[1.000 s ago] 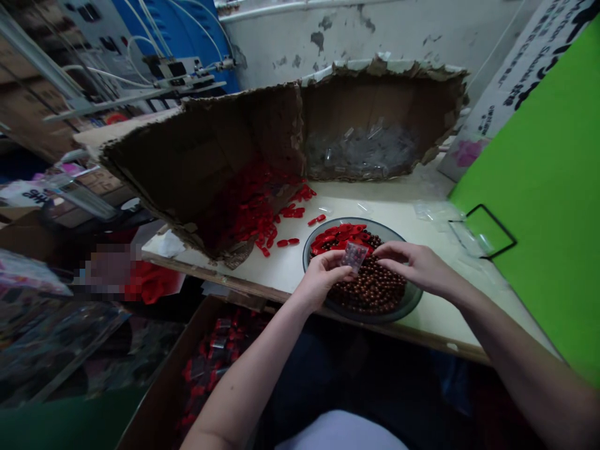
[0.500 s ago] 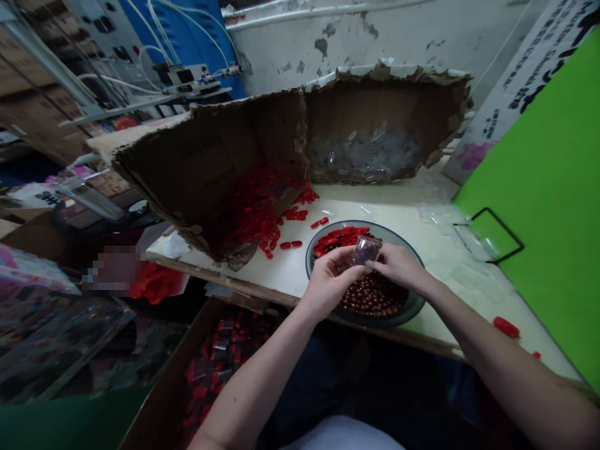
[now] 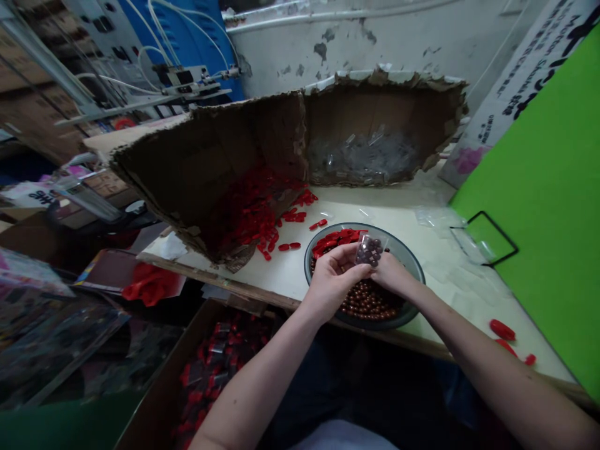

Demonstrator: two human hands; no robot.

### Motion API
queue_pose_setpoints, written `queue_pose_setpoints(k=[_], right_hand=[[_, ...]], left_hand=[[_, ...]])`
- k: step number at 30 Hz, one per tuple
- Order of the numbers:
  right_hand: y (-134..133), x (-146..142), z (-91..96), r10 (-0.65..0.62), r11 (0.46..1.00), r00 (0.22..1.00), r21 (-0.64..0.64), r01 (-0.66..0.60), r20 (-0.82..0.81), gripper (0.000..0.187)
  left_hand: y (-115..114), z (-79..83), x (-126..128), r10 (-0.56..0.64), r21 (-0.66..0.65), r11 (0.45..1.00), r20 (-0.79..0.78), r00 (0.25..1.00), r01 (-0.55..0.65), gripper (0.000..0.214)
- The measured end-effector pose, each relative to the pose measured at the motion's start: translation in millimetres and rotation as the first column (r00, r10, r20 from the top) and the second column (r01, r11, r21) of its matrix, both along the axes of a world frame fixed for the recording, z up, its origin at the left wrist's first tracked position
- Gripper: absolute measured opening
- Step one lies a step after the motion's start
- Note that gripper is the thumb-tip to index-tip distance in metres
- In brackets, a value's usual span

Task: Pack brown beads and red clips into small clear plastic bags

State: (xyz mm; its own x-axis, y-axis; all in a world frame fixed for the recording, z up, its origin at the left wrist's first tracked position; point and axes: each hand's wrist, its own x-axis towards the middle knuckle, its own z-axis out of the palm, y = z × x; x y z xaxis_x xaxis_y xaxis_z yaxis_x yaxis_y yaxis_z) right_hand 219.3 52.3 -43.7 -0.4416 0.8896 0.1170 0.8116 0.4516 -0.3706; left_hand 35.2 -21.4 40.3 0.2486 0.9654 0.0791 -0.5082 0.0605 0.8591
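A small clear plastic bag with a few brown beads in it is pinched between my left hand and my right hand. Both hands hover over a round grey bowl at the table's near edge. The bowl holds a heap of brown beads and, at its far side, red plastic pieces. Fingers of both hands are closed on the bag.
A torn cardboard box lies open on its side behind the bowl, with red pieces spilling out on the left and clear bags on the right. A green board stands at the right. A carton of filled packets sits below the table.
My right hand came in from the beads to meet the left on the small bag, which now holds beads. The view has shifted slightly, showing red pieces at the table's right edge.
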Motion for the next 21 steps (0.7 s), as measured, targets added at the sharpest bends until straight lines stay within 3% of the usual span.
queue_pose_setpoints(k=[7,12,17,21], right_hand=[[1.1,11.2,6.3,-0.139,0.99,0.99,0.024,0.138,0.011,0.025],[2.8,8.9,2.3,-0.142,0.99,0.989,-0.008,0.143,0.026,0.02],[3.7,12.4,7.2,-0.143,0.989,0.99,-0.029,0.143,0.014,0.014],[2.5,21.6,20.0,-0.177,0.984,0.984,-0.034,0.176,-0.02,0.014]], left_hand=[[-1.4,4.0,2.0,-0.002,-0.035,0.999,0.011,1.0,0.003,0.037],[-0.7,3.7,3.4,0.004,-0.05,0.999,-0.008,1.0,-0.004,0.036],[2.7,-6.0,0.2,0.04,-0.077,0.996,0.022,0.999,-0.039,0.029],[10.4,-16.9,-13.1,0.133,-0.052,0.99,0.016,0.991,-0.132,0.025]])
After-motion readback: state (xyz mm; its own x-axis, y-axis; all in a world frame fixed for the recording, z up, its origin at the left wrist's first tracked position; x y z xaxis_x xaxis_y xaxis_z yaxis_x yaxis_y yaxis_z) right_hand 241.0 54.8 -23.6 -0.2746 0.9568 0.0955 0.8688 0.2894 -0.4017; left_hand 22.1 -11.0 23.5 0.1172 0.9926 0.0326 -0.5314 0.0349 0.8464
